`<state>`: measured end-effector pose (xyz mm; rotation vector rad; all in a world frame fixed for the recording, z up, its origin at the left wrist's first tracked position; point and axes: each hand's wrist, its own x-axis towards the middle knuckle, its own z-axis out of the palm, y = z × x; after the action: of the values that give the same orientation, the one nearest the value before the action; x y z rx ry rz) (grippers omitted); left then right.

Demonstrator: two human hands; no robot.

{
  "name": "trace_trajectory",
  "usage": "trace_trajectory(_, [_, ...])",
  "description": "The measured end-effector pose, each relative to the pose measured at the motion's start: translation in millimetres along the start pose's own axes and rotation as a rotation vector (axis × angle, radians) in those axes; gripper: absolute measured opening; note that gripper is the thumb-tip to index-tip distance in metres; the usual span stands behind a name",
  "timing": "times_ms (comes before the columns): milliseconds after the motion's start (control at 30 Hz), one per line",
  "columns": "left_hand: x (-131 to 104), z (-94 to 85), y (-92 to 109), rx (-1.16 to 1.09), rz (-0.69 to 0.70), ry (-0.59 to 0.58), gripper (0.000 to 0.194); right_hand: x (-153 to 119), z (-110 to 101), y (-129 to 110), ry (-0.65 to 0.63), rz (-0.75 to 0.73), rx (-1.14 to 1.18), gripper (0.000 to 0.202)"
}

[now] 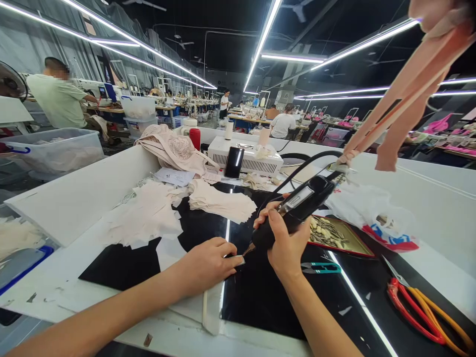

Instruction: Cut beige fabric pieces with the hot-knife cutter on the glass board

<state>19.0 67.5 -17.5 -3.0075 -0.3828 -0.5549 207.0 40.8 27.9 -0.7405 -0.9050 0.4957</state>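
Observation:
My right hand (284, 238) is wrapped around a black corded handheld tool (307, 196), whose slim metal tip points down and left. Peach elastic straps (394, 106) are tied to the tool's upper end and run up to the right. Close to that tip is my left hand (213, 260), its fingers pressed together low over the black board (260, 292). A small pale bit shows at its fingertips, but I cannot make out what they hold. Pale fabric (208, 312) lies under and below this hand.
Cut fabric pieces lie in a loose pile (148, 213) and a neater stack (221, 201). On the right are teal thread snips (322, 267), red-and-orange-handled scissors (420, 307), a tray of sunflower seeds (353, 242) and a plastic bag (372, 208). Behind stand a phone (234, 162) and a white box (256, 161).

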Motion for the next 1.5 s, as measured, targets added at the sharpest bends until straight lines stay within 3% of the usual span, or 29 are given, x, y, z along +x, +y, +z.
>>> trace_trajectory(1133, [-8.8, -1.7, -7.3, -0.236, -0.056, 0.020, 0.029, -2.5, 3.9, -2.6, 0.005, 0.012, -0.027, 0.038])
trace_trajectory(1500, [-9.0, 1.7, -8.5, -0.253, -0.067, 0.042, 0.029, -9.1, -0.1, -8.5, 0.001, 0.026, -0.013, 0.044])
